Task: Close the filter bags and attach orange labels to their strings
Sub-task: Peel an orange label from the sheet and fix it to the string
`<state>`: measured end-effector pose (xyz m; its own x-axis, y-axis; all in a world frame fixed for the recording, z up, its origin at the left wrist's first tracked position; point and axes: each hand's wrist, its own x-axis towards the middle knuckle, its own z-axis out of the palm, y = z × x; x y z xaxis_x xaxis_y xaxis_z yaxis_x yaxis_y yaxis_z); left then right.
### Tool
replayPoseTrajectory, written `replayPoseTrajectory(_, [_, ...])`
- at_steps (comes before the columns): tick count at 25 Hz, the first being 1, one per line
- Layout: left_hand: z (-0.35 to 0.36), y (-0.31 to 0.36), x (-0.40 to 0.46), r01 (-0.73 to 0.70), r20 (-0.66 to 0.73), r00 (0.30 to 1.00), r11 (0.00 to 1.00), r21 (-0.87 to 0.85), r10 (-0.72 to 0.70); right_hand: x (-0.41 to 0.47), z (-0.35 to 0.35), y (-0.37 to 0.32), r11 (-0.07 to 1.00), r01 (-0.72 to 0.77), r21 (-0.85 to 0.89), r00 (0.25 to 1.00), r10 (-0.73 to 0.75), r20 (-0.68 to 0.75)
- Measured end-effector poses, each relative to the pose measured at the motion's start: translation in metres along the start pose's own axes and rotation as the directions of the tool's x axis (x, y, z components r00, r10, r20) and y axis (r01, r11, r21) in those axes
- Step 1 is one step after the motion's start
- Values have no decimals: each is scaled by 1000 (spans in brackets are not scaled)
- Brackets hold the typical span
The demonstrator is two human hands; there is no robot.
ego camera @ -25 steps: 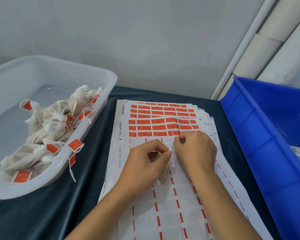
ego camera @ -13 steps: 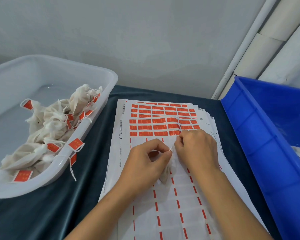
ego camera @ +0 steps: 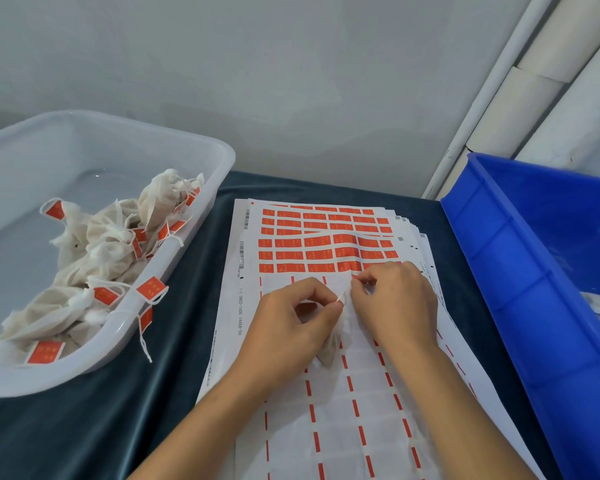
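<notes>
Left hand point(ego camera: 291, 323) curled, thumb and forefinger pinching the neck of a small filter bag point(ego camera: 331, 348); the bag's body hangs below the fingers and rests on the label sheet point(ego camera: 326, 410). Right hand point(ego camera: 395, 303) also curled, fingertips pinched at the lowest row of orange labels point(ego camera: 312, 254), apparently lifting one corner; whether it also has the string is too small to tell. Hands nearly touching, both over the middle of the sheet.

Handling guess: bag is light, soft, limp fabric, crushes easily, so hold at the gathered neck, not the body. String thin and slippery, needs a fingertip pinch. Labels thin, sticky, likely to curl or fold on themselves; take by one corner.

Sheet tops a stack on the dark-cloth worktop point(ego camera: 101, 427); its lower part is already stripped, only red dashes left. White tub point(ego camera: 201, 216) at left holds finished bags point(ego camera: 101, 258) with orange tags, some strings over the rim. Blue crate point(ego camera: 534, 289) at right, contents mostly hidden.
</notes>
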<state>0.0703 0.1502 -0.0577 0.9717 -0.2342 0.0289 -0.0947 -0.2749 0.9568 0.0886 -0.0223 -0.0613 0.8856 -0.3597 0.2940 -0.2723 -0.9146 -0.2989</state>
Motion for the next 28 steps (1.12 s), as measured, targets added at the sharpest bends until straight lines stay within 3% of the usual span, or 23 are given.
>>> replayPoseTrajectory(10, [-2, 0, 0, -5, 11, 1000, 1000, -8, 5, 4, 2, 0, 1000, -21, -8, 999, 20, -42])
replayPoseTrajectory(20, [1, -3, 0, -7, 4, 1000, 1000, 3, 7, 11, -3, -2, 987, 82, -136, 996, -85, -17])
replayPoseTrajectory(23, [0, -3, 1, 6, 8, 1000, 1000, -17, -5, 12, -7, 5, 999, 36, -36, 998, -37, -48])
replayPoseTrajectory(28, [-1, -4, 2, 31, 9, 999, 998, -46, -31, 23, -16, 24, 900, -212, 381, 976, 215, 34])
